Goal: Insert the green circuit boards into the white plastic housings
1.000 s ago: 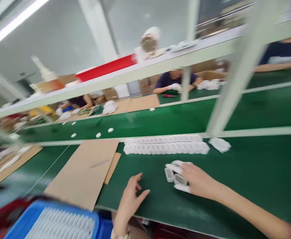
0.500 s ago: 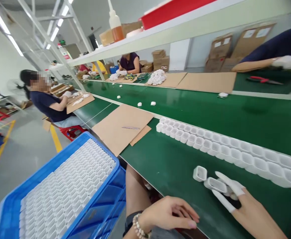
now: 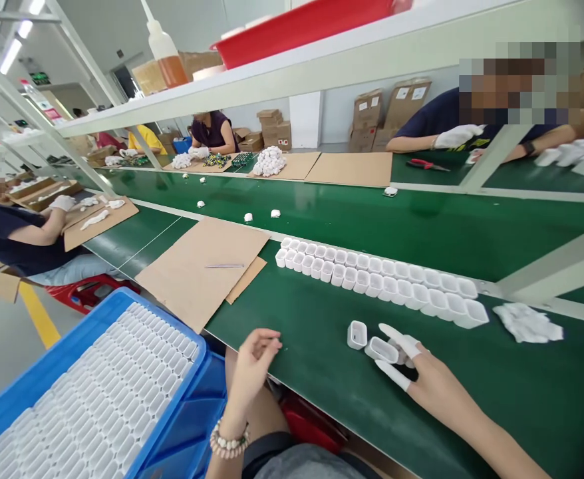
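The grip of the right hand point(image 3: 429, 376) was set low over the green tabletop point(image 3: 302, 342), thumb and forefinger, both in white covers, parted around a white cup point(image 3: 382, 350); whether the cup was pinched or merely straddled could not be told. The cup was placed to the left of the palm, its opening turned upward and its long axis slanted from far left to near right, roughly in line with the covered fingers. A second cup point(image 3: 356, 335) was seen just beyond its left end; contact between the two could not be confirmed. By the right hand, the nearer one, the forearm was extended from the lower right, with the back of the hand turned up. The left hand point(image 3: 251, 362) was held well apart, near the front edge, its fingers loosely curled and no object visible in it; whether its tips met was unclear. Beyond both, a double row of cups point(image 3: 374, 285) was ranged along the far edge.
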Tool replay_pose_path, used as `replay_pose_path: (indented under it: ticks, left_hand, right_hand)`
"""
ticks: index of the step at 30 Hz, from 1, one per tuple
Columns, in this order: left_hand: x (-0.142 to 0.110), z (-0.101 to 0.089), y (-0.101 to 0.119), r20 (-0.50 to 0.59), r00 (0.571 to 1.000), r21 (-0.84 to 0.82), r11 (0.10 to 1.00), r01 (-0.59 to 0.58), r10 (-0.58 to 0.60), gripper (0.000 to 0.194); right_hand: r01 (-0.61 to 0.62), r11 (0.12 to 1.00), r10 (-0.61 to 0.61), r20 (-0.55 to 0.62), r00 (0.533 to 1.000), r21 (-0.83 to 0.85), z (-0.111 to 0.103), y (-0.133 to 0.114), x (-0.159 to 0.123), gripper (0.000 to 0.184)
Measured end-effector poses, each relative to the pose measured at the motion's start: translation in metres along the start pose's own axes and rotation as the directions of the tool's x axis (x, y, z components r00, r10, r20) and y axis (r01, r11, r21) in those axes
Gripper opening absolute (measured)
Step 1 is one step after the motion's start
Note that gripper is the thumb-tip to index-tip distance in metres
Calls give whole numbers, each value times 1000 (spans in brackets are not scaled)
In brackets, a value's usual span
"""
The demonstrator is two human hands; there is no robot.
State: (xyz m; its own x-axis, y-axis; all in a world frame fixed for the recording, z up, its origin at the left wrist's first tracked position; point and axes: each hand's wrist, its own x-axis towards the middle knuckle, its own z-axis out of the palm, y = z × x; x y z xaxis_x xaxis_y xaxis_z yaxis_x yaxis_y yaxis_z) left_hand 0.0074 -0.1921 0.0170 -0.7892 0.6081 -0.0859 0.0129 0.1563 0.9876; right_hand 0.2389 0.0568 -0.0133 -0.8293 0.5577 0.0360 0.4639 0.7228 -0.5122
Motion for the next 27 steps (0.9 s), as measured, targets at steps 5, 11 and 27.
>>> replay_pose_path:
  ticks: [5, 11, 27]
  left_hand:
    - [28, 61, 24, 543, 827, 171, 945, -281, 148, 87]
    - [122, 133, 51, 940, 286, 108, 636, -764, 184, 56]
    - [146, 174, 22, 948, 164, -17, 556, -831, 274, 63]
  right_hand:
    - [-6, 993, 6, 6, 1000, -118, 3, 3, 3, 29]
    - [-109, 991, 103, -83, 991, -71, -2, 2, 7, 31]
    - [-195, 952, 230, -128, 965, 237, -17, 23, 10, 32]
